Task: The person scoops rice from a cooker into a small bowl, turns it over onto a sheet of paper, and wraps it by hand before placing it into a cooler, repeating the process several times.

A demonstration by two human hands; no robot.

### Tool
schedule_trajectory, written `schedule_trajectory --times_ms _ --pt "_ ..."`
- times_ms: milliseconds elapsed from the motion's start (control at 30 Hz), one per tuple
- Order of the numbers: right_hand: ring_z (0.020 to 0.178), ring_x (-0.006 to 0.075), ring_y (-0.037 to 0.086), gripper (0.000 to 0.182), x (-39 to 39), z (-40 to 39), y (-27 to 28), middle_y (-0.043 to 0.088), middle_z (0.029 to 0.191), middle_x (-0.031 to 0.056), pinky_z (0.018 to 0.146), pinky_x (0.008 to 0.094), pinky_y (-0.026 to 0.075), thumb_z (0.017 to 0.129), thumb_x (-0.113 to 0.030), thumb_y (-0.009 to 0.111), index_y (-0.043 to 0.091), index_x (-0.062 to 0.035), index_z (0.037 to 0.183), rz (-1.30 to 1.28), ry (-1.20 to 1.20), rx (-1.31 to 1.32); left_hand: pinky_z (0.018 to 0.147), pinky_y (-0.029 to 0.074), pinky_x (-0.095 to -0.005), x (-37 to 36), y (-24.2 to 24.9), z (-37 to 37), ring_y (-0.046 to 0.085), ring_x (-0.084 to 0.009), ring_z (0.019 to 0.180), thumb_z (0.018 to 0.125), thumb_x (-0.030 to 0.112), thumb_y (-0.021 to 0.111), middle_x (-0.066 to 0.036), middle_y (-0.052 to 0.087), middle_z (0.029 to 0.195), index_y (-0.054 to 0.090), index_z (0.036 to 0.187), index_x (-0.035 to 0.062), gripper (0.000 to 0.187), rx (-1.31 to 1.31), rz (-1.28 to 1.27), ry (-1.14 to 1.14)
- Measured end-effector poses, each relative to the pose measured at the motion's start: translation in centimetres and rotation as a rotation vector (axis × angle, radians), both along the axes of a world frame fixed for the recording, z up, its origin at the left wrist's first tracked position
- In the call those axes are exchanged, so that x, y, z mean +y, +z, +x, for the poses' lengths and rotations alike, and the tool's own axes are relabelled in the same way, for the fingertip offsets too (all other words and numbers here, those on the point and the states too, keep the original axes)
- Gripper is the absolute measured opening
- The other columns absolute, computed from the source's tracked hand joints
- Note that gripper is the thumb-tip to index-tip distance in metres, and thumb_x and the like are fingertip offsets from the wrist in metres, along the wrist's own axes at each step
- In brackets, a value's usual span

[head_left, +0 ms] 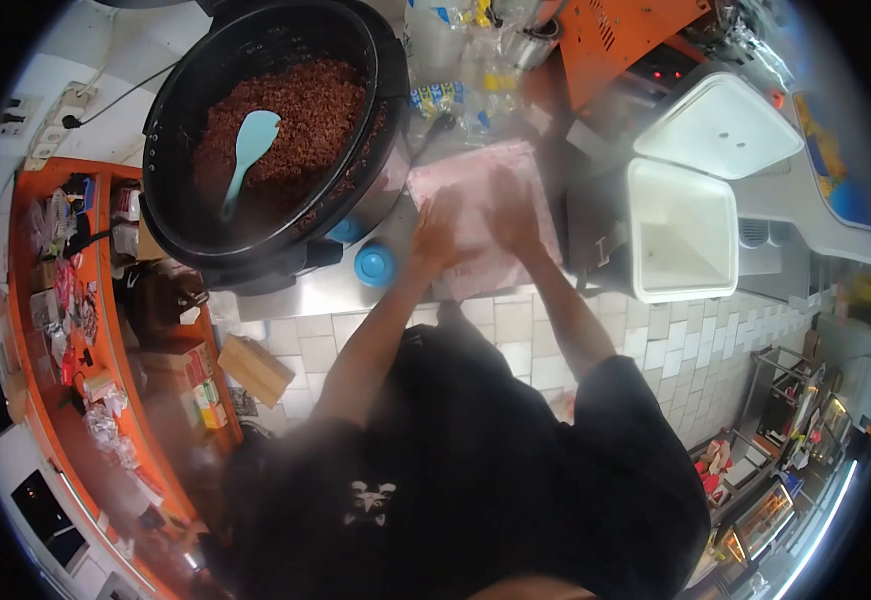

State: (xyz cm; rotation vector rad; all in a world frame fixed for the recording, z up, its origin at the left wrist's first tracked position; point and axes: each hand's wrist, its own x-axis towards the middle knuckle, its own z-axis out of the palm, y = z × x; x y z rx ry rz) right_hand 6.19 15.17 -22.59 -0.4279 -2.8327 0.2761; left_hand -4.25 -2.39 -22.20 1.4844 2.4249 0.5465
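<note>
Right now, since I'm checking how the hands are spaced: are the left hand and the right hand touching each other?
Apart. The head view shows pink wrapping between the left hand and right hand.

Pink sheet (477,262), turquoise paddle (253,140), reddish-brown grains (310,95)

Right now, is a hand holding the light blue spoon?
No, the light blue spoon lies on the dark red grains in the black pot, while the left hand and right hand are on the pink sheet.
</note>
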Motion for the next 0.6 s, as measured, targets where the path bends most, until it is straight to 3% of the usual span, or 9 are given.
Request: schedule_trajectory --times_ms 167,267,333,367,400,467,500,533,600 --pt "0.151 0.0316 0.020 0.068 1.9 0.5 -1.7 0.026 0.162 0.0179 0.121 0.0572 0.012 0.098 -0.037 0.051 0.032 -0.0025 0.153 -0.020 0.006 0.030 0.123 0.012 -0.0488 0.1 0.7 -0.2 0.013 -0.0300 0.154 0.070 0.069 0.073 -0.017 0.016 0.165 0.014 0.158 0.0016 0.126 -0.030 -0.027 0.008" --pt "0.151 0.0319 0.021 0.066 2.5 0.5 -2.5 0.027 0.161 0.0184 0.121 0.0567 0.013 0.098 -0.033 0.052 0.033 -0.0023 0.152 -0.014 0.032 0.014 0.122 0.017 -0.0499 -1.2 1.5 -0.1 0.014 -0.0320 0.153 0.077 0.056 0.075 -0.018 0.014 0.165 0.012 0.159 0.0049 0.116 -0.081 0.050 -0.030" --pt "0.151 0.0321 0.021 0.065 1.8 0.5 -0.5 0.027 0.161 0.0189 0.120 0.0566 0.013 0.097 -0.031 0.054 0.034 -0.0022 0.152 -0.067 0.056 0.048 0.121 0.020 -0.0518 -4.2 5.9 0.4 0.017 -0.0351 0.152 0.082 0.037 0.075 -0.018 0.022 0.163 0.031 0.154 0.0080 0.090 0.003 0.198 -0.085" --pt "0.150 0.0323 0.022 0.065 0.8 0.4 1.5 0.027 0.161 0.0194 0.120 0.0565 0.014 0.096 -0.029 0.055 0.034 -0.0022 0.151 -0.120 0.070 0.082 0.116 0.028 -0.0501 -6.6 6.7 0.6 0.030 -0.0360 0.144 0.085 0.031 0.073 -0.018 0.037 0.153 0.046 0.142 0.0076 0.067 0.035 0.268 -0.019" --pt "0.142 0.0356 0.036 0.058 -1.3 0.3 4.1 0.040 0.152 0.0208 0.116 0.0538 0.025 0.092 -0.024 0.062 0.045 -0.0027 0.144 -0.127 0.061 0.158 0.112 0.036 -0.0483 -9.3 7.5 1.1 0.044 -0.0370 0.137 0.088 0.024 0.071 -0.018 0.053 0.142 0.061 0.130 0.0073 0.046 0.067 0.338 0.049" --pt "0.128 0.0375 0.050 0.047 -5.6 0.2 4.2 0.054 0.137 0.0195 0.109 0.0504 0.037 0.087 -0.022 0.068 0.057 -0.0036 0.130 -0.376 0.163 0.137 0.085 0.050 -0.0403 -14.1 10.2 2.6 0.067 -0.0271 0.096 0.092 0.020 0.068 -0.013 0.070 0.100 0.070 0.094 0.0051 0.015 -0.232 0.248 0.370" --pt "0.118 0.0379 0.056 0.039 -8.0 -0.5 5.5 0.061 0.126 0.0173 0.103 0.0477 0.043 0.084 -0.020 0.072 0.064 -0.0050 0.119 -0.440 0.325 0.154 0.073 0.048 -0.0373 -16.0 12.2 2.5 0.065 -0.0229 0.079 0.092 0.018 0.068 -0.010 0.068 0.085 0.068 0.085 0.0040 0.016 -0.467 0.298 0.346" --pt "0.121 0.0360 0.055 0.042 -10.7 -1.5 5.3 0.060 0.128 0.0170 0.104 0.0479 0.041 0.082 -0.021 0.073 0.064 -0.0069 0.120 -0.445 0.420 0.038 0.060 0.046 -0.0342 -17.7 14.8 2.1 0.063 -0.0188 0.062 0.093 0.017 0.069 -0.007 0.066 0.069 0.065 0.075 0.0028 0.023 -0.706 0.349 0.318" --pt "0.129 0.0374 0.047 0.049 -16.2 -2.5 8.1 0.051 0.139 0.0153 0.106 0.0498 0.039 0.080 -0.023 0.074 0.062 -0.0134 0.127 -0.468 0.506 0.110 0.053 0.043 -0.0302 -20.6 22.4 -0.3 0.058 -0.0146 0.053 0.090 0.018 0.074 -0.006 0.060 0.056 0.061 0.066 0.0037 0.031 -0.733 0.368 0.104"
